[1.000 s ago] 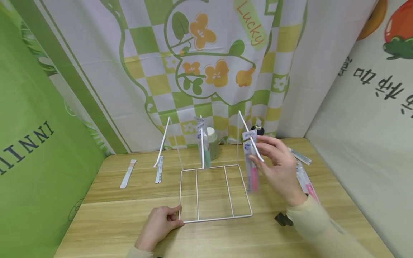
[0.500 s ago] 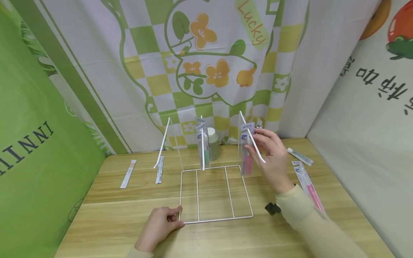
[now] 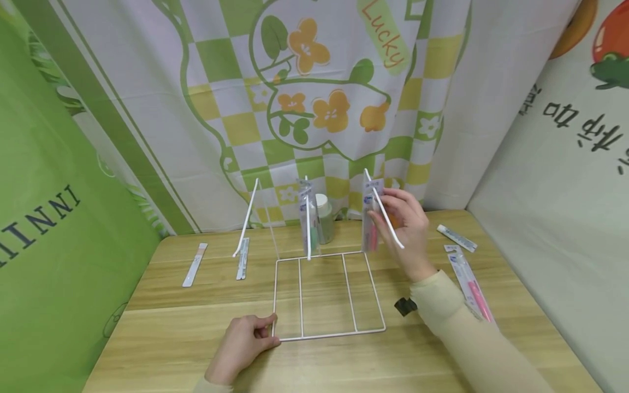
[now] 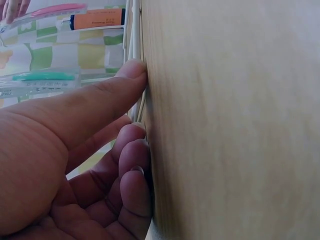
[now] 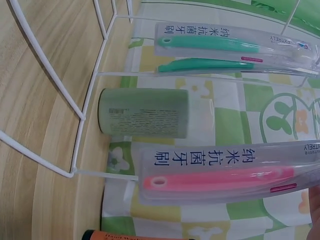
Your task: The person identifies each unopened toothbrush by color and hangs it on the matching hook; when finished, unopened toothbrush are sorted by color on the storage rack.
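Hanging toothbrush packs (image 3: 372,215) (wire rack (image 3: 328,295))

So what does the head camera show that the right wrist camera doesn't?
Only the head view shows both hands: the left hand gripping the rack at its front corner, the right hand holding the pink pack by a hook, plus loose packs lying on the table. Only the wrist view shows the pack's print and an orange tube. Both show the green pack, the green bottle and the rack.
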Demonstrator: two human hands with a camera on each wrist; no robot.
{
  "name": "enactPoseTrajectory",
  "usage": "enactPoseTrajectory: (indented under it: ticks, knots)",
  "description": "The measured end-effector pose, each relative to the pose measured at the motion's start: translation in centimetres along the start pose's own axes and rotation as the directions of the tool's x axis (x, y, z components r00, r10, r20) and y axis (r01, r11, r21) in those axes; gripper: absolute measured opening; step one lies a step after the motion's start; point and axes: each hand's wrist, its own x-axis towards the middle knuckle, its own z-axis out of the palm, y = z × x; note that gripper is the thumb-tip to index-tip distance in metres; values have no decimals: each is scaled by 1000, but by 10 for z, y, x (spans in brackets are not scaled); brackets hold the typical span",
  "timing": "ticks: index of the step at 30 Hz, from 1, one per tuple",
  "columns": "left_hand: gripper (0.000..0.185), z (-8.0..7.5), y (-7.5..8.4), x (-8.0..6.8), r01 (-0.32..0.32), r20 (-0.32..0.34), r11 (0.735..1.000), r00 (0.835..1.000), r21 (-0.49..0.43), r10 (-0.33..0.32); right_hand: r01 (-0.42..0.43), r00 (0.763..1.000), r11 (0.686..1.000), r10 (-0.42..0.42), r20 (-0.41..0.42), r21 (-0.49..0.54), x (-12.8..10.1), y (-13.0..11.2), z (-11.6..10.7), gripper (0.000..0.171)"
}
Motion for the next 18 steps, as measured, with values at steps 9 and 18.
enactPoseTrajectory:
  ticks: [9, 18]
  knots:
    - [50, -1, 2, 0, 0, 6, 1000, 1000, -7, 0, -14, 1000, 1000, 14, -12, -12, -1, 4, 1, 37]
    - [51, -1, 2, -1, 5, 9, 1000, 1000, -10, -4, -10, 1000, 1000, 10, -16, -6, 0, 3, 2, 37]
